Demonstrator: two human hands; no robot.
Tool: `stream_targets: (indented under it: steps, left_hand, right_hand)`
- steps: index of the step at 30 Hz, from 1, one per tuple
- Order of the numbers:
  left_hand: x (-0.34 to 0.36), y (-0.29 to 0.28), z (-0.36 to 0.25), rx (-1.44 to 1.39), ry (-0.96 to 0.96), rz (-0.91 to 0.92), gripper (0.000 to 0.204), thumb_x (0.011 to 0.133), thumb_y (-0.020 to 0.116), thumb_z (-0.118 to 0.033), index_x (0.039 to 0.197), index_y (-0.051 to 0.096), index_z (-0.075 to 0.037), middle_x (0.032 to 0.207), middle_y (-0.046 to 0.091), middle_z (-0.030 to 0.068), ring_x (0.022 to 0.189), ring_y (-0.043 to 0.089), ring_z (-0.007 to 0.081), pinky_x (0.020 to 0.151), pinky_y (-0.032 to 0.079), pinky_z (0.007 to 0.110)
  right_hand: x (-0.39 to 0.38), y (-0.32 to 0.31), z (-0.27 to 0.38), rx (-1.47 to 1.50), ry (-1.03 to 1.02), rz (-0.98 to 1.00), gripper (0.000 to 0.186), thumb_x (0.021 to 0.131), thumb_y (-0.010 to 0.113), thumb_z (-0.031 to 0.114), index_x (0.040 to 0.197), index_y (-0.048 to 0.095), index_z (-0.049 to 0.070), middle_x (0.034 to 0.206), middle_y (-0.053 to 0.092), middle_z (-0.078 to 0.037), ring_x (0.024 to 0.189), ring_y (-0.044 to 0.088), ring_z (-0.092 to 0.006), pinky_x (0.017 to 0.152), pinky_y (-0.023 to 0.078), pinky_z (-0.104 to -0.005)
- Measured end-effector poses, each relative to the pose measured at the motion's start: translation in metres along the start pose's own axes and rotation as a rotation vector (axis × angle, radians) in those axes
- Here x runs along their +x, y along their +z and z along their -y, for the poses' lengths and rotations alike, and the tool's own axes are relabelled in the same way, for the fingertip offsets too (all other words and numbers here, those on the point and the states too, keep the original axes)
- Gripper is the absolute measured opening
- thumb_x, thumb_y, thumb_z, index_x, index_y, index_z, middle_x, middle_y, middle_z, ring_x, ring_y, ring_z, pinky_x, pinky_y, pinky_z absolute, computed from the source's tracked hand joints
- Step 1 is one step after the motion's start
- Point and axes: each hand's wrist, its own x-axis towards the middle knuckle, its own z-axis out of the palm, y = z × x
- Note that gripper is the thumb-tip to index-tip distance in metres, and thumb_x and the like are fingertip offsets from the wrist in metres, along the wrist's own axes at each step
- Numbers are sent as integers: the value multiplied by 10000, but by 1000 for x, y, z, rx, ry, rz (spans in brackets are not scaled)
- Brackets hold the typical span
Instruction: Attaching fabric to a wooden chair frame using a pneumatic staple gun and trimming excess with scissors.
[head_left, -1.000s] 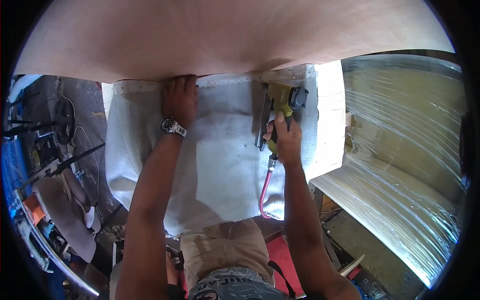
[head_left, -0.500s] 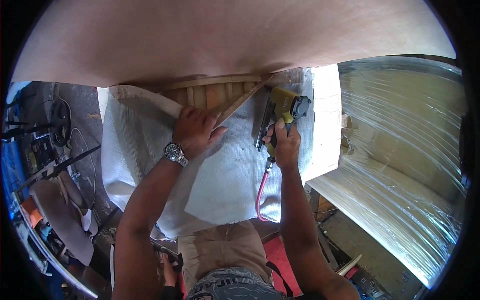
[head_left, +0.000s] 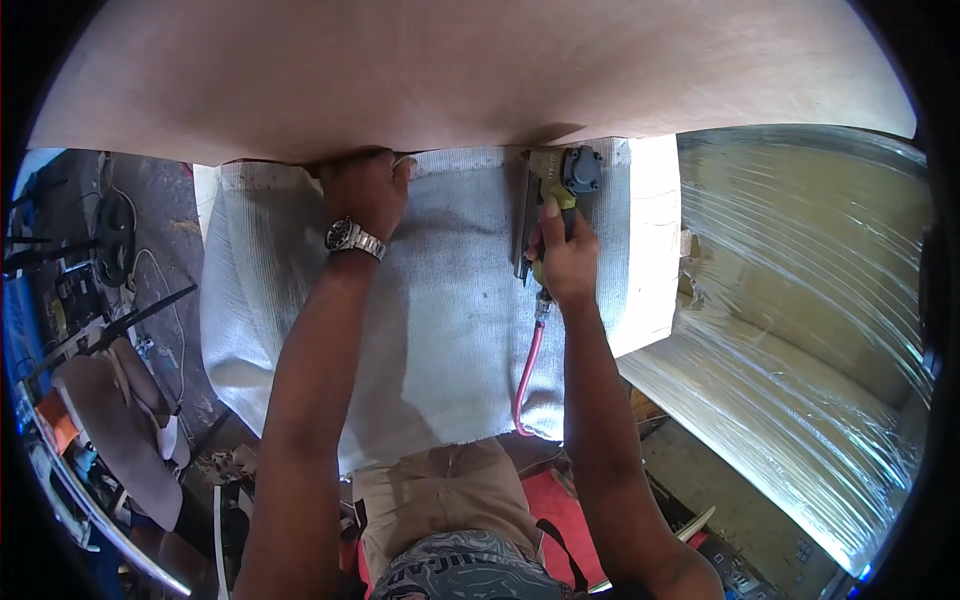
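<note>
A sheet of whitish woven fabric point(head_left: 450, 310) covers the frame before me, its far edge pulled up against a broad beige panel point(head_left: 480, 80). At that edge, left of the middle, my left hand point(head_left: 368, 195) is closed on the fabric, with a metal watch point(head_left: 352, 237) on its wrist. The fingertips are partly hidden under the panel. My right hand point(head_left: 568, 255) wraps round the handle of a yellow and black air staple gun point(head_left: 548, 180), its nose at the fabric's far edge. A red air hose point(head_left: 528, 375) hangs from the handle's base.
To the right stands a large beige piece wrapped in clear plastic film point(head_left: 800, 300). A white board or sheet point(head_left: 650, 250) shows beside the fabric. Left on the floor are a mauve padded piece point(head_left: 120, 425), a dark wheel-like object point(head_left: 115, 235) and cables.
My left hand has moved up and pulled the fabric edge to the far side, covering the wooden slats that showed before. The staple gun has moved slightly farther away to that edge.
</note>
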Motion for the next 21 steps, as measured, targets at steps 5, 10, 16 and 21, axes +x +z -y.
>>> stream_targets:
  steps: [5,10,16,21]
  left_hand:
    - [0,-1,5,-58,-1,56,301,898,737,-426,882,765,-126,841,744,107,834,710,334,859,476,514]
    - [-3,-3,7,-38,40,-33,278,893,744,-415,891,759,-138,826,742,95,809,707,330,840,474,510]
    - [-4,-8,11,-50,53,-80,237,871,759,-391,904,766,-157,864,756,75,836,706,319,836,468,508]
    - [-5,-6,11,-19,57,-146,214,872,759,-373,914,773,-163,884,764,66,857,708,311,845,462,509]
  right_hand:
    - [3,8,1,-19,-15,7,456,1041,630,469,1005,641,14,700,611,-40,591,588,-122,571,488,-302]
    - [12,10,5,-148,17,-21,486,1045,612,498,992,633,16,698,608,-45,580,599,-139,574,504,-308]
    - [16,2,10,-113,65,15,498,1049,603,500,957,616,11,690,604,-50,580,603,-144,569,500,-309]
    - [6,7,3,46,10,-3,464,1049,620,462,939,624,11,672,603,-36,566,591,-127,550,481,-299]
